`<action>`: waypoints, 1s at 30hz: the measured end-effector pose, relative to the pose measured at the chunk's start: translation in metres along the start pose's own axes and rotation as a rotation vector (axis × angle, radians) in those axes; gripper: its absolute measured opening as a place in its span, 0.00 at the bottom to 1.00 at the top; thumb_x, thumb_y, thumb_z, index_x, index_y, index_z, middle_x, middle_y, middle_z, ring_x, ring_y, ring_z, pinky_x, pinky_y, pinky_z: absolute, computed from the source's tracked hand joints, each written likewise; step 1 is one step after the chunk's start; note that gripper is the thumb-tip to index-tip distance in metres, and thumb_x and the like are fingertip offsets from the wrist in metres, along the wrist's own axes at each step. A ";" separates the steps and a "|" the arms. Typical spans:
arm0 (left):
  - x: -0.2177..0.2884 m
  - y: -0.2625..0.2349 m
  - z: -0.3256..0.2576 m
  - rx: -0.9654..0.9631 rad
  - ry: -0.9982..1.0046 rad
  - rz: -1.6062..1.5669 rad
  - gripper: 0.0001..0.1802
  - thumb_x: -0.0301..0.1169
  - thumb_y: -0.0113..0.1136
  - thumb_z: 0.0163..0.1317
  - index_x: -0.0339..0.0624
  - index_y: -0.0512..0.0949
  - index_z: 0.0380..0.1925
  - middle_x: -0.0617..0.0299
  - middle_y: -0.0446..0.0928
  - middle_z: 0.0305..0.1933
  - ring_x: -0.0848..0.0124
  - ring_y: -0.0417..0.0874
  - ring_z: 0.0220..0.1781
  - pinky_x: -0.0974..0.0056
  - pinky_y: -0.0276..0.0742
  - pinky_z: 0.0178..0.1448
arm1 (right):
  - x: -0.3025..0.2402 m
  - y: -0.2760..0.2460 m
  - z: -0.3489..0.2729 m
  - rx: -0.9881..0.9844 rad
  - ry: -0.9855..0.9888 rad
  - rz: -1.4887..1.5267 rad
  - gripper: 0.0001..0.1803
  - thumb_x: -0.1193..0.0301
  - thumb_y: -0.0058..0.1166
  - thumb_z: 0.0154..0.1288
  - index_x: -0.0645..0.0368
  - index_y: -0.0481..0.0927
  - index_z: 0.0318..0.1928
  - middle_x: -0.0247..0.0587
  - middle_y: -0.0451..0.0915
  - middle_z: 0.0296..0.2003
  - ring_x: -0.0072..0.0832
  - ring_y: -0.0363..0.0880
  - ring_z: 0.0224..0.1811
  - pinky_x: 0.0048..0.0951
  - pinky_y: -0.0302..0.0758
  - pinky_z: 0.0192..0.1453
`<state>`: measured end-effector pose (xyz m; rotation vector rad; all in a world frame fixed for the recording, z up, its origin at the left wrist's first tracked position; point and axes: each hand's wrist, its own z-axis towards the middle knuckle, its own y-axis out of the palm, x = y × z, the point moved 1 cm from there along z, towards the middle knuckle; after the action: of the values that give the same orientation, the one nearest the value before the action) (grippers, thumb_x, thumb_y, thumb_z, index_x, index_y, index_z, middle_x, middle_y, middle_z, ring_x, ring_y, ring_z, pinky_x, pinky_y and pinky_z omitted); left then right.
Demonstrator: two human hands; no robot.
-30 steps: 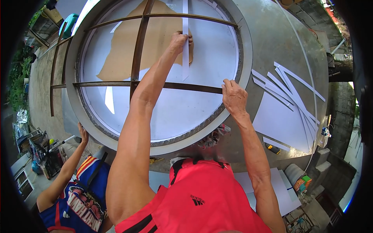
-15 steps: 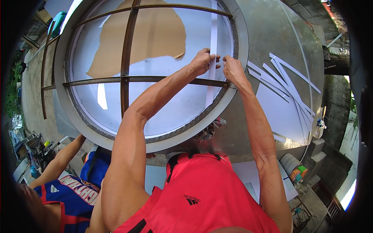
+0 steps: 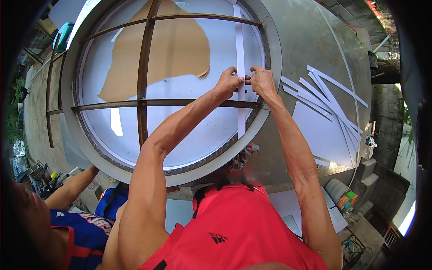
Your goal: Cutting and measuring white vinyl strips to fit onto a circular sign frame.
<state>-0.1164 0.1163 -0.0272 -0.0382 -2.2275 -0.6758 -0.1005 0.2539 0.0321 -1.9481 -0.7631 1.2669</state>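
Pinching a white strip (image 3: 240,49), left grip (image 3: 229,82) closed, right grip (image 3: 263,82) slightly parted beside it

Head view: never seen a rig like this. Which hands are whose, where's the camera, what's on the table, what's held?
No machine here: just a person's bare hands, seen from a fisheye camera worn on the head, looking down. That lens bends straight edges near the rim.

The left hand pinches a long white strip. The right hand is close beside it; whether it touches is unclear.

On the grey table lies a big round frame with dark bars crossing it, and a torn-edged brown sheet beneath them. More loose strips lie to the right.

The arm at lower left is another person's.
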 end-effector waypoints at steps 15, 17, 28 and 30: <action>0.008 0.006 -0.017 0.033 0.041 0.058 0.20 0.19 0.49 0.68 0.28 0.65 0.60 0.46 0.81 0.49 0.63 0.87 0.46 0.58 0.85 0.44 | -0.073 -0.037 0.219 0.132 -0.226 -0.415 0.27 0.52 0.55 0.66 0.57 0.80 0.57 0.58 0.83 0.50 0.54 0.81 0.55 0.49 0.78 0.58; 0.010 0.005 -0.018 0.047 0.045 0.065 0.21 0.19 0.49 0.68 0.27 0.65 0.61 0.46 0.80 0.49 0.62 0.87 0.46 0.58 0.85 0.44 | -0.083 -0.030 0.225 0.141 -0.190 -0.465 0.28 0.49 0.58 0.63 0.58 0.82 0.54 0.56 0.84 0.48 0.52 0.82 0.54 0.48 0.78 0.57; 0.012 0.010 -0.015 0.091 0.001 0.079 0.20 0.18 0.50 0.68 0.27 0.66 0.60 0.44 0.80 0.50 0.62 0.87 0.45 0.58 0.84 0.45 | -0.076 -0.013 0.244 0.195 0.024 -0.295 0.28 0.50 0.67 0.52 0.64 0.87 0.41 0.59 0.85 0.44 0.50 0.84 0.51 0.44 0.80 0.55; 0.012 0.010 -0.012 0.098 -0.008 0.086 0.20 0.19 0.50 0.68 0.27 0.67 0.60 0.45 0.80 0.50 0.62 0.87 0.45 0.58 0.84 0.45 | -0.071 -0.018 0.247 0.183 0.022 -0.271 0.29 0.50 0.67 0.52 0.65 0.86 0.41 0.59 0.85 0.44 0.51 0.84 0.51 0.45 0.80 0.55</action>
<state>-0.1135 0.1165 -0.0079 -0.0866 -2.2503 -0.5201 -0.3568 0.2654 0.0118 -1.6474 -0.8373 1.1087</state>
